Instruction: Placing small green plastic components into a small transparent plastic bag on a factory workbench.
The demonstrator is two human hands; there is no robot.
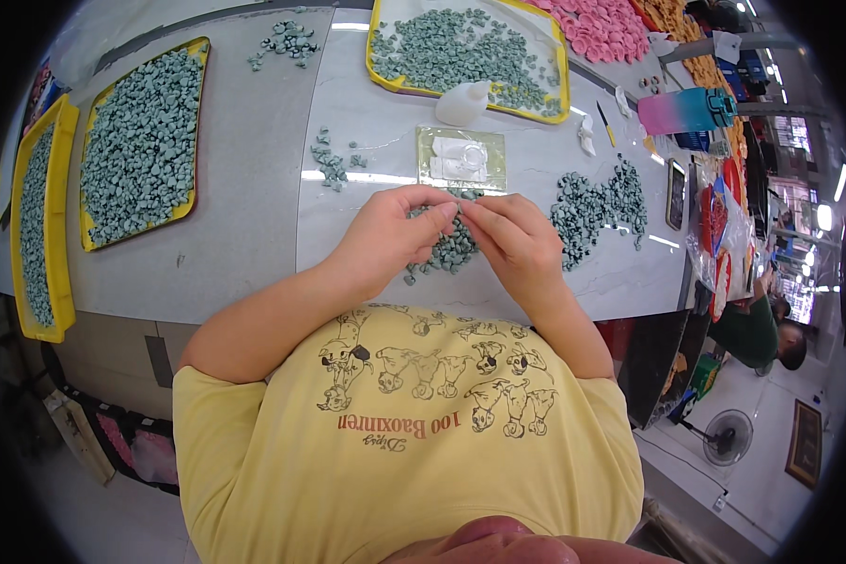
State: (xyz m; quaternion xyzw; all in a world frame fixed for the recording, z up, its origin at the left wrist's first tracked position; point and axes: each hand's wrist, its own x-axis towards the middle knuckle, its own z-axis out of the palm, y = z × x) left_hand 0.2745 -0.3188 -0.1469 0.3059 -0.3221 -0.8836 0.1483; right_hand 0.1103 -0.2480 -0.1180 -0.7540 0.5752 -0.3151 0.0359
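Yellow shirt fills the bottom of the frame, closest to the lens, with both forearms running up from it to the middle of the picture. From where I'm watching, the left hand point(392, 235) and right hand point(512, 240) meet fingertip to fingertip at centre frame, pinched shut on something tiny between them. I'd guess it's one of the small teal pieces, but it's too small for me to say for sure.

Right under and behind the hands sits a loose teal pile point(449, 249) on the grey table point(244, 235). Another darker heap point(594, 202) lies just to the right of the right hand, and a few stray bits point(331, 162) lie up and left of the hands.

Just above the hands there's a little clear tray point(461, 158) with white parts on it, and a white squeeze bottle point(463, 101) beyond that, resting against a yellow tray point(559, 75) full of teal pieces at top centre. Two more yellow trays, the nearer one point(195, 122) at upper left, are heaped with the same stuff. A pink-and-teal water bottle point(686, 110) lies at upper right.

Progress-wise, my read is there's loads left: trays brimming, piles on the table, one piece in hand.
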